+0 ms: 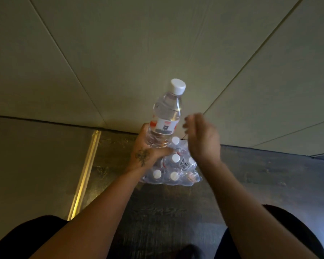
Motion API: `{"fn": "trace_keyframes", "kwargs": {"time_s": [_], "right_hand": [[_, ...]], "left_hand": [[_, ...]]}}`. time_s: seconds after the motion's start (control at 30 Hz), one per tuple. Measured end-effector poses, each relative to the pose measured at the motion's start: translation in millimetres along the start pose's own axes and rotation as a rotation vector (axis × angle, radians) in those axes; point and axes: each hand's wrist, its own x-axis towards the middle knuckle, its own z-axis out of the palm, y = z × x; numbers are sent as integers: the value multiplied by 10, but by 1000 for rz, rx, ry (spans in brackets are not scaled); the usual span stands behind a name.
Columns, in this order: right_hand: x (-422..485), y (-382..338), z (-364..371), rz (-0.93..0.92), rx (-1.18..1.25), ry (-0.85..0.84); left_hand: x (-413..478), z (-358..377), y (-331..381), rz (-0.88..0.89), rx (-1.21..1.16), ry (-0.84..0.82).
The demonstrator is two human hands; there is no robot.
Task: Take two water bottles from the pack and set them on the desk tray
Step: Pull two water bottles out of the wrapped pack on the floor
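A clear water bottle with a white cap and a red and white label is held upright above the pack, its lower body gripped by my left hand. The shrink-wrapped pack of bottles with white caps sits on the dark floor against the wall, below both hands. My right hand hovers just right of the bottle, fingers apart and blurred, holding nothing. No desk tray is in sight.
A pale panelled wall rises directly behind the pack. A brass floor strip runs on the left. Dark wood-look floor spreads to the right. My knees in dark clothing fill the bottom corners.
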Motion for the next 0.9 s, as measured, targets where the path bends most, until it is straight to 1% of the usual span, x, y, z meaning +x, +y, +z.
{"fn": "trace_keyframes", "kwargs": {"time_s": [0.03,0.07,0.13,0.17,0.23,0.3,0.4,0.53,0.6,0.73,0.9], "right_hand": [[-72,171,157,1,-201,-111],[-152,313,294,3,-341,-229],[-307,502,514,28,-439,-430],[-377,586,601,14,-470,-493],[-468,704,732,-74,-554,-563],[-485,788,841,-121,-598,-559],[-465,860,887,-126,-639,-543],[-424,865,879,-138,-642,-586],[-398,804,809,-118,-622,-578],[-284,502,464,-127,-553,-434],[-86,-57,-376,-217,-426,-278]], "left_hand": [[18,-5,-2,0,-3,0],[31,-3,-6,6,-3,2],[40,-15,4,29,1,0],[39,-11,11,34,-2,0],[34,-7,28,37,0,12],[59,-15,15,30,-12,14],[65,-4,-12,27,-27,16],[90,-24,-32,28,-33,7],[105,-36,-48,30,-20,2],[148,-66,-99,42,-17,-12],[201,-91,-65,10,-20,-26]]}}
